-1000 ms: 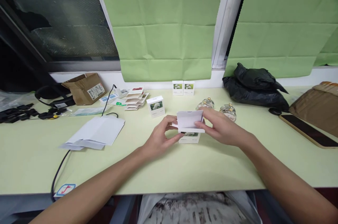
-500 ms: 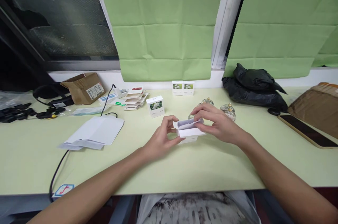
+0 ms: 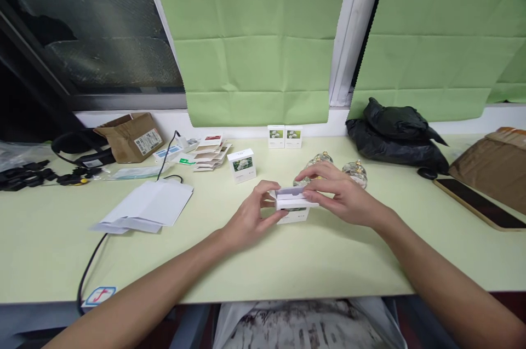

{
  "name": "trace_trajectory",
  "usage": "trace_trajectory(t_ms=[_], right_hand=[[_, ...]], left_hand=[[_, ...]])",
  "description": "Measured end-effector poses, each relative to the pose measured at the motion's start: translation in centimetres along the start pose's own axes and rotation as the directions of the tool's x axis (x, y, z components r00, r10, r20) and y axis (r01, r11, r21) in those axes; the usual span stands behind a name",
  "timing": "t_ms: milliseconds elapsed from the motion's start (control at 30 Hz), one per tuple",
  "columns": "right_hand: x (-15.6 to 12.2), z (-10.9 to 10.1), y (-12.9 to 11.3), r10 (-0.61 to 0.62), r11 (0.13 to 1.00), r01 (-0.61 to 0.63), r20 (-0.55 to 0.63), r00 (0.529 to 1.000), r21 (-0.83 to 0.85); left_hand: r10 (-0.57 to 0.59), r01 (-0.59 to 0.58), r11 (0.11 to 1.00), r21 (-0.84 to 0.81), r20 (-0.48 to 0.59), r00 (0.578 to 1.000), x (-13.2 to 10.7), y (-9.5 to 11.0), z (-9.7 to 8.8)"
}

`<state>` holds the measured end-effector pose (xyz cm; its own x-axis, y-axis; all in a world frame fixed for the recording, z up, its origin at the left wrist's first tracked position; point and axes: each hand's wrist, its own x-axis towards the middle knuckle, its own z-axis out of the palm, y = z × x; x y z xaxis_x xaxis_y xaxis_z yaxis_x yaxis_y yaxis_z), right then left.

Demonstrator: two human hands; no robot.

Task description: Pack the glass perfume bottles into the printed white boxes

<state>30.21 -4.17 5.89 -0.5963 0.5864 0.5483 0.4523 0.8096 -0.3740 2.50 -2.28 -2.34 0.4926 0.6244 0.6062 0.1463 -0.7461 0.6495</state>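
Change: top flap of small white box [image 3: 293, 205] now folded nearly flat vs 0.5 s ago, when it stood open; a sec ago it stood upright. Both hands have stayed on it, barely shifted.
Box: small white carton w/ flower pic on front, resting on pale green table [image 3: 287, 267], centre, just in front of person. Lid flap almost level, thin gap shows at rear.
Left hand [image 3: 250, 215]: closed on box's left end, thumb on top near flap corner, fingers curled round the side. Holding it.
Right hand [image 3: 343, 195]: on box's right end, fingertips pinching flap edge from above, palm down. Holding too.
Behind box: two glass jars [image 3: 355, 171] w/ gold knobs, just beyond right hand, partly hidden by its fingers.
Other boxes: one same-type box [image 3: 242, 165] standing left-rear of hands, near; pair of boxes [image 3: 285, 136] by the wall ledge, side by side, touching.
Left side: stack of cards [image 3: 209, 153], white folded sheets [image 3: 146, 206] lying flat, black cable [image 3: 92, 261] running under them to table's front edge, brown parcel [image 3: 129, 137], black headset + bits at far left.
Right side: black bag [image 3: 396, 132] vs. wall, phone [image 3: 476, 204] face up, well apart from hands, brown wrapper [image 3: 495, 165] at far edge.
Back: green blinds [image 3: 258, 36] over window.
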Motion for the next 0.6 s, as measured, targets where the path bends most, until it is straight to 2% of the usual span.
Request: trace_trajectory(t_ms=[100,267,500,600], right_hand=[[-0.03,-0.07,0.23,0.008,1.0,-0.008,0.022,1.0,0.001],[-0.01,-0.23,0.18,0.02,1.0,-0.021,0.066,0.998,0.02],[-0.22,-0.07,-0.09,0.095,0.989,-0.095,0.004,0.995,0.112],[-0.35,-0.19,-0.09,0.103,0.986,-0.102,0.002,0.995,0.135]], left_hand=[[0.058,-0.058,0.998,0.004,0.035,0.998,0.36,0.36,-0.22],[0.077,-0.079,0.996,0.035,0.056,0.995,0.55,0.59,-0.63],[0.042,-0.05,0.996,0.08,0.09,0.995,0.49,0.88,-0.76],[0.064,-0.077,0.988,0.135,0.098,0.993,0.46,0.96,-0.93]])
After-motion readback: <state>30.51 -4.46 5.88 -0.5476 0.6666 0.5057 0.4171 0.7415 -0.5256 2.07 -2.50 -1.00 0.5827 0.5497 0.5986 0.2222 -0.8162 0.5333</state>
